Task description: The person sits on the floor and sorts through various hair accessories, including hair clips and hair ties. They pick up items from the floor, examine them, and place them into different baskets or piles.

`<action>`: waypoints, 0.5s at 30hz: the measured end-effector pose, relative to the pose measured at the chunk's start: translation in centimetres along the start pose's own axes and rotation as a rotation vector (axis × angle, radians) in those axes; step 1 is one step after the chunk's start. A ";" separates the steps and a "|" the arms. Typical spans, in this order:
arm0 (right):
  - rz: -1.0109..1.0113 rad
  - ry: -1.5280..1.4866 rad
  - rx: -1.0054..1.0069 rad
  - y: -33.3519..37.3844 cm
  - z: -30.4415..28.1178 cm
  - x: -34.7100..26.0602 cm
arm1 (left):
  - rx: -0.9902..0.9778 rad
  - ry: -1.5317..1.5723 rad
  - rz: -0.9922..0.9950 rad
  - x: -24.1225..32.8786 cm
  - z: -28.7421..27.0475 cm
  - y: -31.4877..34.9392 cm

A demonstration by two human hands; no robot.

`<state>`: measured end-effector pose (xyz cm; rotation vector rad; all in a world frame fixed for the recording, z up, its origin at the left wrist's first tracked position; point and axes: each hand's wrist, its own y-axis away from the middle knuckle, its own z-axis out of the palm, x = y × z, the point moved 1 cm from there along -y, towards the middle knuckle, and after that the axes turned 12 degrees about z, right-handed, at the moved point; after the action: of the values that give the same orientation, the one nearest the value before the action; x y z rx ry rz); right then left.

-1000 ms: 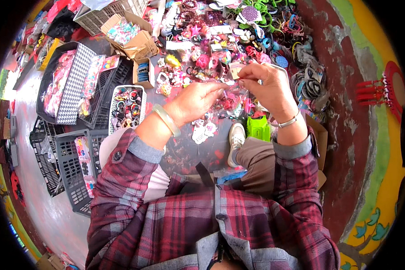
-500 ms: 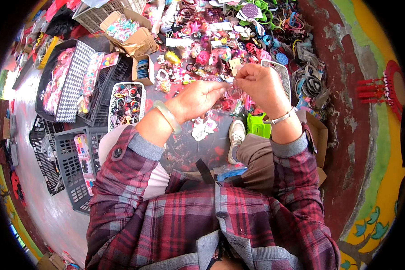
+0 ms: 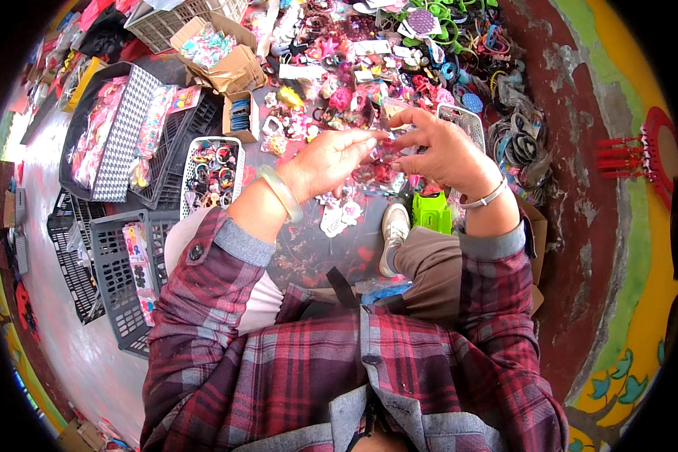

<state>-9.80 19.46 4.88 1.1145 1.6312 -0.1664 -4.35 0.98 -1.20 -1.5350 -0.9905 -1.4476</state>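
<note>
My left hand (image 3: 328,160), a pale bangle at its wrist, is closed, thumb pressed to its fingers. A small item seems to be at their tips, blurred against the clutter. Just to its right my right hand (image 3: 443,154) has its fingers spread apart and bent, with nothing plainly held between them. Under and beyond both hands lies a heap of small hair accessories in clear bags, with a bright pink fluffy ball (image 3: 340,99) and a yellow one (image 3: 288,96). White shaped cards (image 3: 340,219) lie on the floor below my left hand.
A white basket of hair ties (image 3: 237,181) stands left. Beyond it are a small carton (image 3: 249,132), a larger open carton (image 3: 242,79) and grey crates (image 3: 117,275). Right of my knees are a bright green plastic thing (image 3: 432,212) and another white basket (image 3: 462,113).
My right hand has opened from a pinch and drawn slightly right, away from my left fingertips. The left hand has barely moved.
</note>
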 end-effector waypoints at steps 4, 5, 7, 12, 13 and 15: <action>0.006 0.156 0.040 -0.5 0.5 -0.1 | 0.007 -0.005 0.051 0.3 0.2 0.0; -0.007 0.116 0.031 -0.6 0.7 0.0 | -0.001 -0.002 0.027 0.3 0.2 0.0; -0.021 0.070 0.044 -0.7 0.7 0.3 | -0.018 0.004 -0.019 0.4 0.2 -0.1; -0.004 0.064 0.051 -0.3 0.6 -0.2 | 0.002 0.023 -0.003 0.6 0.2 0.1; 0.011 0.034 0.037 -0.3 0.6 -0.3 | 0.013 0.024 -0.012 0.7 0.1 0.2; 0.042 -0.025 0.011 -0.1 0.3 -0.4 | 0.005 0.047 0.018 0.5 -0.1 0.1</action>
<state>-9.66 19.03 5.08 1.1502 1.5846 -0.1615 -4.25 0.91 -0.67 -1.4955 -0.9495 -1.4611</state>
